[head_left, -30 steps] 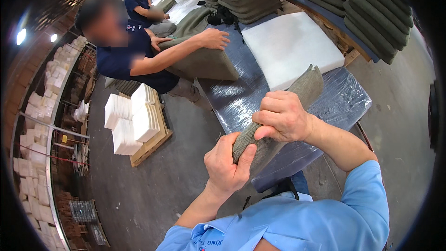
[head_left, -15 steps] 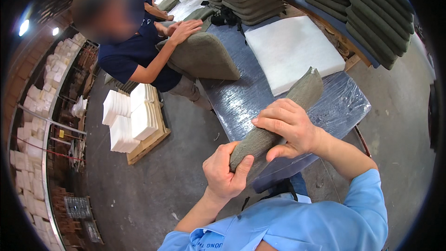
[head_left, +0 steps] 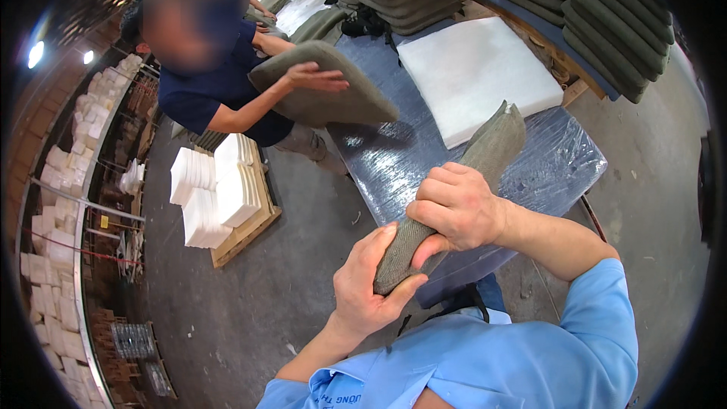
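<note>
While the left hand is clamped around the near end of a grey-green fabric piece, the right hand, at its two o'clock, is curled over the piece farther along, thumb on the near side. From the right hand, the piece's far end points to one o'clock, seen against a plastic-wrapped table, where a white foam pad lies at twelve o'clock. At ten o'clock a co-worker's hand shows before a grey-green cushion, and at nine white pads are stacked on a pallet.
</note>
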Tool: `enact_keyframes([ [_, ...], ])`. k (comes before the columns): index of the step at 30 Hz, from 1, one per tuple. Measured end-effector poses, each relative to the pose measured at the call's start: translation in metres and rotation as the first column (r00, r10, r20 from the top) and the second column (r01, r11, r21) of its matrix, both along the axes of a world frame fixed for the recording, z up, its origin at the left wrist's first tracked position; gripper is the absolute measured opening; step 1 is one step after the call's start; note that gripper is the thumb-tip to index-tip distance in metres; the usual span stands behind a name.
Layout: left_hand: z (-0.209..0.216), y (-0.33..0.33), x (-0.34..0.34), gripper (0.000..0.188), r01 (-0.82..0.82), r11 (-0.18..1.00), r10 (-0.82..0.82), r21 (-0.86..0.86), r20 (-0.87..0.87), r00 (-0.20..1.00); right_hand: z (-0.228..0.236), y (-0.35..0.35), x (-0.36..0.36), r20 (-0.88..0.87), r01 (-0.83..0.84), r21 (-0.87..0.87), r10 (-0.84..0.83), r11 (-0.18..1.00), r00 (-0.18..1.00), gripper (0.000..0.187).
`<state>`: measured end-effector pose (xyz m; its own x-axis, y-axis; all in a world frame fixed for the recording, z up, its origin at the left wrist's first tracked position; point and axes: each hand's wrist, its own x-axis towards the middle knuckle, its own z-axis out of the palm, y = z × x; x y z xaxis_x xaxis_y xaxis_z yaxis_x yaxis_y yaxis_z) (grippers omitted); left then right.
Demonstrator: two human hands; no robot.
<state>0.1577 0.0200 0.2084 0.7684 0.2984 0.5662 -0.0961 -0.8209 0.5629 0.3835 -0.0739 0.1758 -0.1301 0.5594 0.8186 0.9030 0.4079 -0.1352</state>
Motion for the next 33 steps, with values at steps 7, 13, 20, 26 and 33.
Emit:
enact_keyframes([
  [7, 0.012, -0.003, -0.013, 0.048, -0.029, 0.991, 0.001, -0.132, -0.212, 0.977, 0.006, 0.000, -0.013, -0.016, -0.052, -0.044, 0.052, 0.998, 0.999, 0.055],
  [13, 0.021, -0.001, -0.032, 0.044, 0.003, 0.991, -0.038, -0.136, -0.255, 0.966, 0.014, 0.003, -0.030, -0.068, -0.112, -0.071, 0.107, 0.991, 0.992, 0.049],
  [20, 0.024, 0.005, -0.037, 0.055, -0.072, 0.993, 0.051, -0.092, -0.217, 0.975, 0.005, 0.003, -0.023, -0.082, -0.031, 0.025, 0.033, 0.999, 0.996, 0.051],
  [26, 0.044, -0.007, -0.025, 0.063, -0.077, 0.991, 0.115, 0.107, -0.409, 0.905, -0.016, 0.005, -0.023, -0.041, 0.059, 0.106, -0.055, 0.993, 0.998, 0.062],
  [33, 0.056, -0.018, -0.021, 0.065, -0.040, 0.983, -0.084, -0.178, -0.636, 0.767, -0.006, 0.004, -0.013, 0.002, -0.084, -0.066, 0.084, 0.994, 0.996, 0.042],
])
